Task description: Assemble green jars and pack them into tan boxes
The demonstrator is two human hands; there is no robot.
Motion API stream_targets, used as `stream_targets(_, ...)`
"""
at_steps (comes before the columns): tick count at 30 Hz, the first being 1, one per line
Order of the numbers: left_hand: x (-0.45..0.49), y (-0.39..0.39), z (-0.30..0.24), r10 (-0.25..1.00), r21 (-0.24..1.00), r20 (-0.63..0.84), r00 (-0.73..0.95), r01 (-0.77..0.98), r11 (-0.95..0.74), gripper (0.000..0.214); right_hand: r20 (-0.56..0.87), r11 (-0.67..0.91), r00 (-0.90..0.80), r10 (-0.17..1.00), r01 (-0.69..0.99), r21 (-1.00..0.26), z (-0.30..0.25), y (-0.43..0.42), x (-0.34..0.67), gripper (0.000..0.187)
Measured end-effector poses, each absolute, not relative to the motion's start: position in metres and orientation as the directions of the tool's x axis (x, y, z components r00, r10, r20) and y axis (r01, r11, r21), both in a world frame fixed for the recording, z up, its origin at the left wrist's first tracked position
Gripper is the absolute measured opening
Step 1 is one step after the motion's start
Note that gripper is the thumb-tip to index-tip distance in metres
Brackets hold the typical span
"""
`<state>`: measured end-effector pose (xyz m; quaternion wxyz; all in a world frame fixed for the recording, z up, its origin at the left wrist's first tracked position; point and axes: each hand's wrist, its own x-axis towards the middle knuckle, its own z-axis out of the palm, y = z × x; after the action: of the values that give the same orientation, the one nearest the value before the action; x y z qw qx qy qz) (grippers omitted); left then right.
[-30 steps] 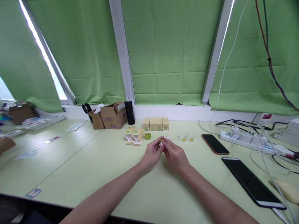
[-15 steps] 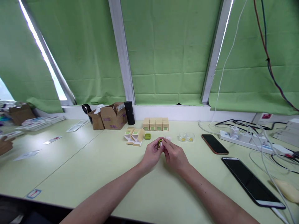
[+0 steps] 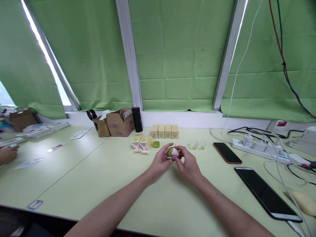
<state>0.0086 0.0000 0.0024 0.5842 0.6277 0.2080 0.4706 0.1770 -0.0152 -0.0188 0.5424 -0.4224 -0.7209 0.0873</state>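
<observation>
In front of me, my left hand holds a small olive-green cup-shaped piece. A white rounded, egg-like piece sits against its right side, gripped between the thumb and fingers of my right hand. The two pieces touch; whether they are joined I cannot tell. Just beyond my left hand lies a small green square tray. Two opened cardboard boxes with white insides stand left of it. Farther right are two clear cups with yellow spots in them.
Several small closed boxes stand in a row near the wall. A brown carton and a black cylinder are at back left. Two phones, a power strip and loose cables lie right. Another person's hand shows far left.
My right hand has shifted slightly right and turned, uncovering the white rounded piece against the green one. My left hand stays in nearly the same place. The other person's hand has moved a little.
</observation>
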Motion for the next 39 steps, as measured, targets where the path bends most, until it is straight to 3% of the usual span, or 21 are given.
stream_targets(3,0.006,0.001,0.001,0.825,0.937,0.344,0.448,-0.22,-0.271,0.065,0.647,0.594,0.017,0.762,0.38,-0.709,-0.016,-0.015,0.175,0.026)
stream_targets(9,-0.001,0.006,-0.004,0.808,0.886,0.415,0.418,0.017,-0.464,0.061,0.457,0.457,0.115,0.882,0.025,-0.889,-0.014,-0.011,0.173,0.042)
stream_targets(16,-0.002,0.005,0.001,0.664,0.567,0.658,0.356,0.347,-0.747,0.057,0.229,0.259,0.142,0.963,-0.252,-0.933,-0.007,-0.009,0.171,0.061)
stream_targets(20,-0.001,0.004,0.004,0.526,0.359,0.732,0.433,0.411,-0.838,0.048,0.148,0.179,0.119,0.982,-0.314,-0.933,-0.003,-0.01,0.169,0.064)
stream_targets(24,-0.001,0.004,0.003,0.49,0.282,0.738,0.464,0.448,-0.848,0.046,0.126,0.147,0.085,0.988,-0.32,-0.936,-0.003,-0.012,0.169,0.063)
stream_targets(31,-0.001,0.008,0.001,0.49,0.288,0.763,0.422,0.456,-0.842,0.048,0.116,0.136,0.078,0.99,-0.355,-0.925,-0.009,-0.01,0.173,0.067)
stream_targets(39,0.001,0.013,-0.001,0.646,0.532,0.691,0.325,0.377,-0.758,0.04,0.114,0.123,0.047,0.992,-0.331,-0.936,-0.008,-0.009,0.18,0.066)
